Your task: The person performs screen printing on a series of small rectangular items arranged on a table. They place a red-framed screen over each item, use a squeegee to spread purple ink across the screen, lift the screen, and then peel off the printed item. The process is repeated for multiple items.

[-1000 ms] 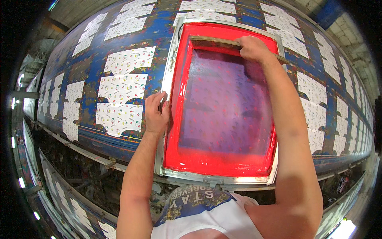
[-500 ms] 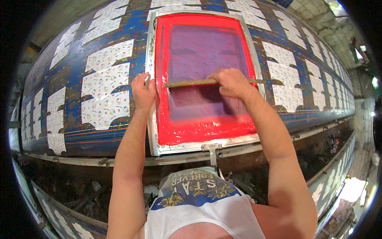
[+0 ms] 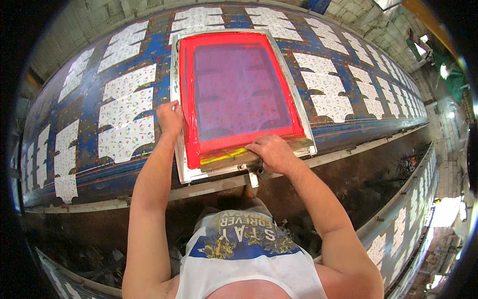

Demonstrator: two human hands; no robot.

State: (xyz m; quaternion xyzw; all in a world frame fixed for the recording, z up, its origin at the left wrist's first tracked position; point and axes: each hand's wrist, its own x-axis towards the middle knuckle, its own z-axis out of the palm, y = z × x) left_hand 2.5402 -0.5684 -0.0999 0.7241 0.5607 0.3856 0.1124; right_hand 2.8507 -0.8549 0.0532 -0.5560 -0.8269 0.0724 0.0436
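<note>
A screen-printing frame with a pale metal rim lies on the long table in front of me. Red ink borders its purple, see-through mesh, and printed white pieces show faintly beneath. My left hand is closed at the frame's left edge, its fingertips partly hidden. At the frame's near end my right hand grips the top of a squeegee, a wide, worn bar with a yellow streak. The squeegee lies crosswise over the near red border, tilted toward me; its blade edge is hidden.
White printed fabric pieces lie in rows on the blue, ink-stained table. A metal rail runs along its near edge, with a bracket below the frame. Another table with pieces stands lower right.
My right hand has drawn the squeegee from mid-mesh to the frame's near end and tipped it. My left hand stays by the left edge. The whole view has shifted somewhat.
</note>
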